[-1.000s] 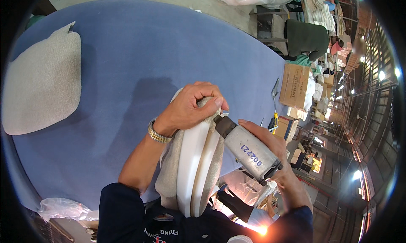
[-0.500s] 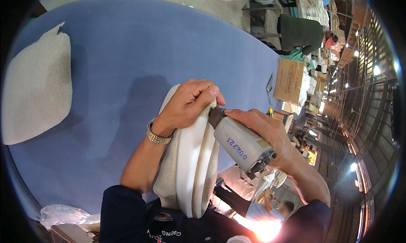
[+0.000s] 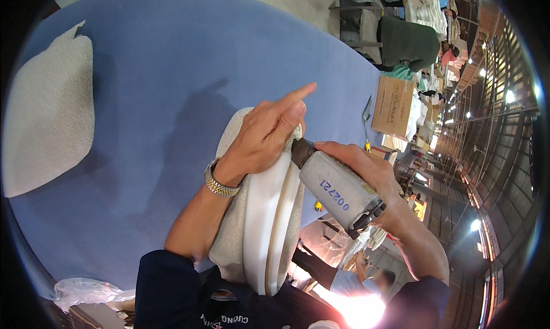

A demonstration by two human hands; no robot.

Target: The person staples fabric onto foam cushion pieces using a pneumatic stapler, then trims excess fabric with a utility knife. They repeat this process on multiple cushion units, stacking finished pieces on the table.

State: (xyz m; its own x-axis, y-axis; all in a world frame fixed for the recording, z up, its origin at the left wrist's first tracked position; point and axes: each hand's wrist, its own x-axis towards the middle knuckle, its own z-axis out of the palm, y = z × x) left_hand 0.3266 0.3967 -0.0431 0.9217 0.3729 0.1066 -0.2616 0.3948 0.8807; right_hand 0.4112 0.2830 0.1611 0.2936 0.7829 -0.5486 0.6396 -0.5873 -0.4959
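Upright against my body stands a padded chair part point(image 3: 264, 214), with a smooth white edge, a tan groove and beige woven fabric over its sides. At its top end my left hand point(image 3: 264, 131) lies on the fabric, index finger stretched out and thumb raised. The lower fingers of that hand bend over the edge, partly hidden. My right hand point(image 3: 366, 171) grips a grey staple gun point(image 3: 338, 188). Its dark nose meets the top of the edge beside my left fingers; the exact contact is hidden.
A loose beige fabric-covered piece point(image 3: 51, 114) lies on the blue table point(image 3: 154, 54) at left. Scissors point(image 3: 366, 120) with yellow on them lie near the right edge, before a cardboard box point(image 3: 392, 105). Clear plastic point(image 3: 89, 292) sits at lower left. Other people are farther off.
My left index finger has straightened and lifted away from the fabric, pointing up and right. The staple gun and chair part have shifted slightly to the right.
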